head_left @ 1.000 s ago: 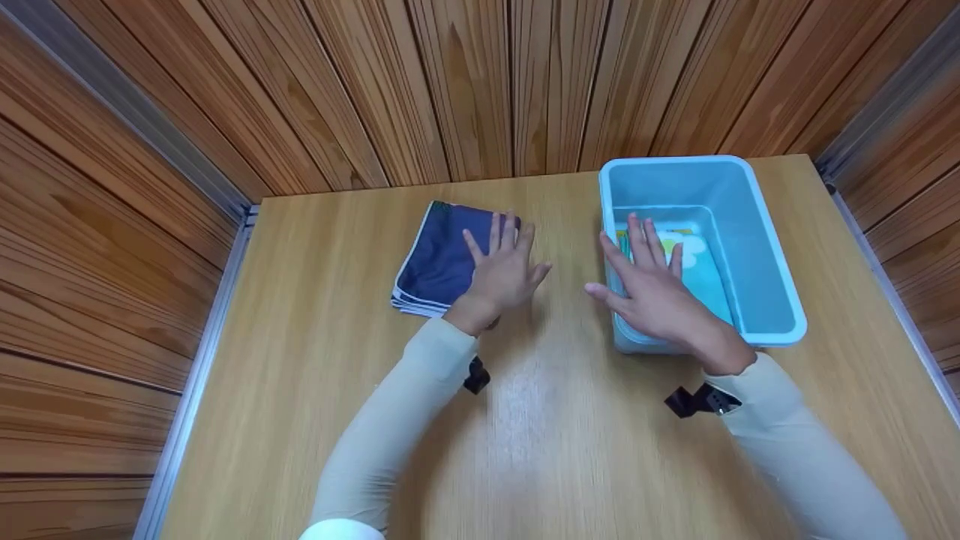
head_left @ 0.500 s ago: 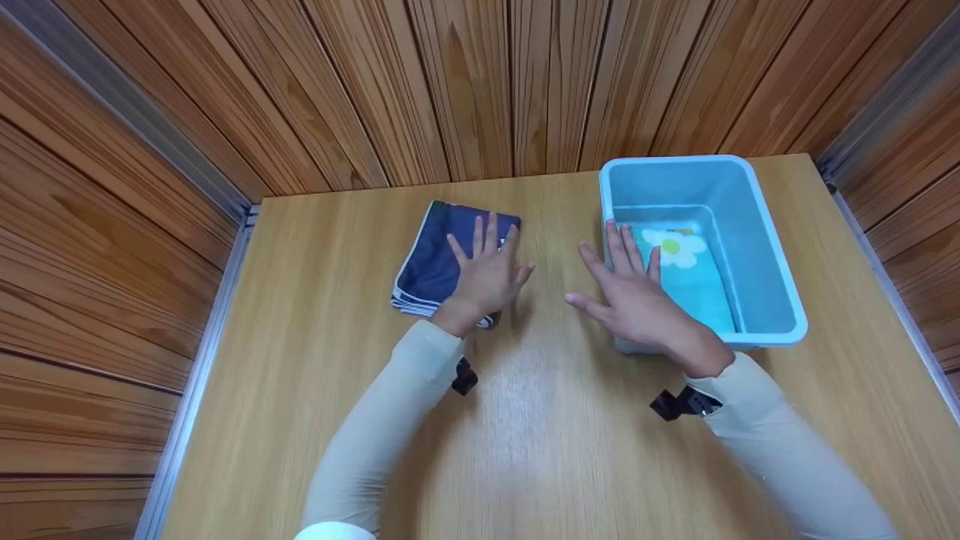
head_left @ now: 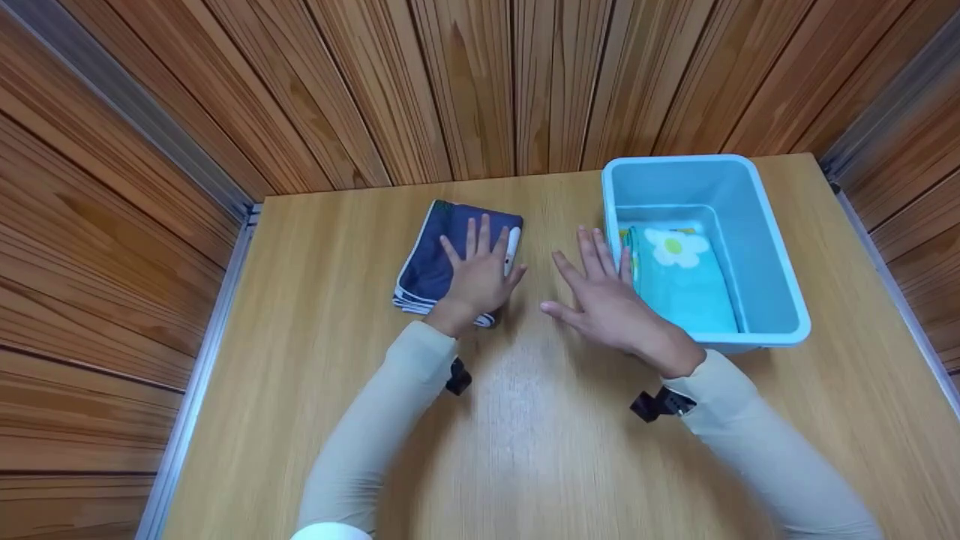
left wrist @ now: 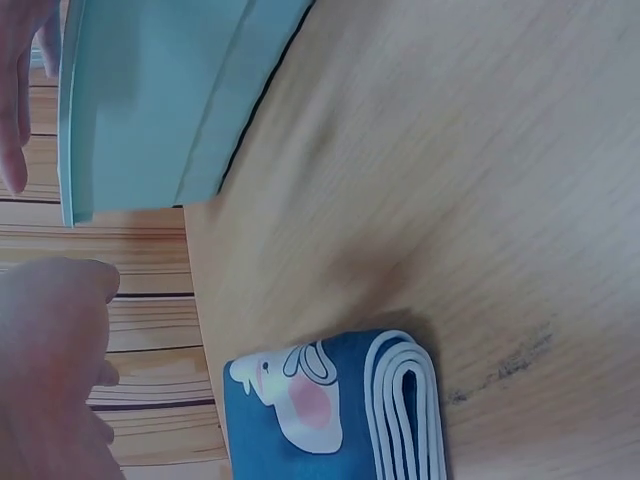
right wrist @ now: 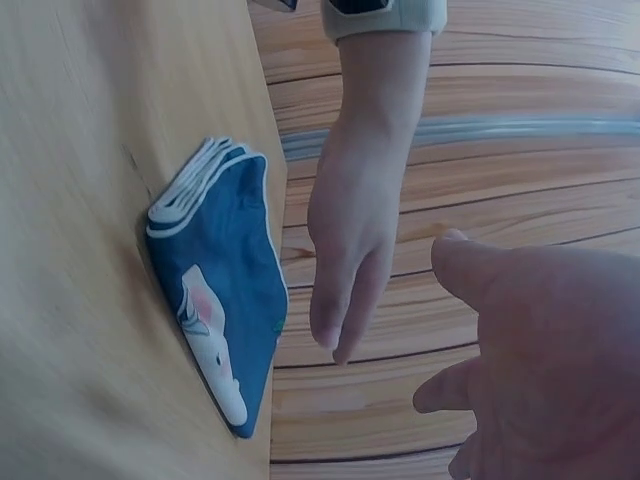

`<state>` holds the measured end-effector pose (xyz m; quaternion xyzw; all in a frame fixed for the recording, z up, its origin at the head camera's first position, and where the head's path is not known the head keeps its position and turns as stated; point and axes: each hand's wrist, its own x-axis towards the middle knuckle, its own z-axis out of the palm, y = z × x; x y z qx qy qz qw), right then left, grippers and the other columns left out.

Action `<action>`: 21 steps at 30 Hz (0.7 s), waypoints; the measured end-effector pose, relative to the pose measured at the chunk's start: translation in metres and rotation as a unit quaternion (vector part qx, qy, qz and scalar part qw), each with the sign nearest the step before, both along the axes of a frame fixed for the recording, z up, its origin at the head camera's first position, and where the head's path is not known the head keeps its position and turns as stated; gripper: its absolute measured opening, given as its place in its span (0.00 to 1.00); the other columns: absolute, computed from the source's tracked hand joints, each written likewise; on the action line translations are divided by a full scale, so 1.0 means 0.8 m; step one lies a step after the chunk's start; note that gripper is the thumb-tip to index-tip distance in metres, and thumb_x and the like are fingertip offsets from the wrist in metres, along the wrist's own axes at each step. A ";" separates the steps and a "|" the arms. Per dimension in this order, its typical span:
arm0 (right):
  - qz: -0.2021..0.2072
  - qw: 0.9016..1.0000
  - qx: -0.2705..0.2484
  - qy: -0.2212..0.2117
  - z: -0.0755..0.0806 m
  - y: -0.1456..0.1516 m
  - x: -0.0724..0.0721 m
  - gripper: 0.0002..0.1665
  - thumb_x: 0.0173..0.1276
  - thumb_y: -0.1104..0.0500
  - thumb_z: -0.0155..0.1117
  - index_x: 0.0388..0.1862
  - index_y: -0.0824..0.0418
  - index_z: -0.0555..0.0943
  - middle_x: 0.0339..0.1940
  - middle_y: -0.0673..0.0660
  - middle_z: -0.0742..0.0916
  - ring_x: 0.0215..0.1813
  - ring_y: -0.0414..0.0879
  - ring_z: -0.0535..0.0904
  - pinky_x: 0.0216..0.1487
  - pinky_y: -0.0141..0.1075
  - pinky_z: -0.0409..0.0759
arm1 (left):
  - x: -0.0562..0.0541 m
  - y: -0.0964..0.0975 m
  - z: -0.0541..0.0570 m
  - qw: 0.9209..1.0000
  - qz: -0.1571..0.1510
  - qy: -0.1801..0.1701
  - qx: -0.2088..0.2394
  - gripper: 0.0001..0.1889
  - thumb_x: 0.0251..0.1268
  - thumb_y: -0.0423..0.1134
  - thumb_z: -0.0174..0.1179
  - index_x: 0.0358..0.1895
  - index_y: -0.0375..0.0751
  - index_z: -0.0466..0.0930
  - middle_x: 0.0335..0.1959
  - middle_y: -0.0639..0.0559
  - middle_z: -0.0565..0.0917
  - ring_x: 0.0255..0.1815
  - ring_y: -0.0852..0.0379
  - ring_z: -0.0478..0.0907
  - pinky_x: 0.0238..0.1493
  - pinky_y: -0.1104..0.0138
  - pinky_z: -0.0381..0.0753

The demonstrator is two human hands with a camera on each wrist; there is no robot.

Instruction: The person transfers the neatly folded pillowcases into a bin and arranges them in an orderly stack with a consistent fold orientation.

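A folded navy cloth [head_left: 431, 266] with white edging lies on the table. In the left wrist view the same cloth [left wrist: 300, 410] shows a white and pink printed figure and its stacked layers. Above its right part hovers my left hand [head_left: 478, 281], fingers spread and straight, holding nothing; the right wrist view shows a gap between hand and cloth. My right hand [head_left: 604, 304], also spread with nothing in it, hangs just left of the light blue bin [head_left: 772, 247]. Inside that bin lies a folded turquoise cloth [head_left: 686, 292] with a white flower.
The wooden table [head_left: 315, 360] meets a wood-panelled wall [head_left: 480, 90] at the back. Metal rails [head_left: 196, 375] run along the table's sides. A yellow-patterned edge shows beside the turquoise cloth in the bin.
Both hands have drifted left, the right one from over the bin to beside its left wall. More of the turquoise cloth is uncovered. The cloths and bin have stayed put.
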<state>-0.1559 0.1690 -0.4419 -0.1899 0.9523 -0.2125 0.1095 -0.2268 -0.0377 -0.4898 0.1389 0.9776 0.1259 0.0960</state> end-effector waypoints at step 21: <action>0.013 0.999 0.038 -0.011 -0.018 -0.048 -0.005 0.49 0.76 0.31 0.50 0.83 0.58 0.53 0.83 0.68 0.38 0.82 0.62 0.25 0.77 0.62 0.27 | -0.008 -0.031 -0.012 1.000 0.031 -0.003 0.007 0.39 0.79 0.62 0.44 0.83 0.47 0.48 0.84 0.42 0.35 0.82 0.40 0.24 0.73 0.31 0.25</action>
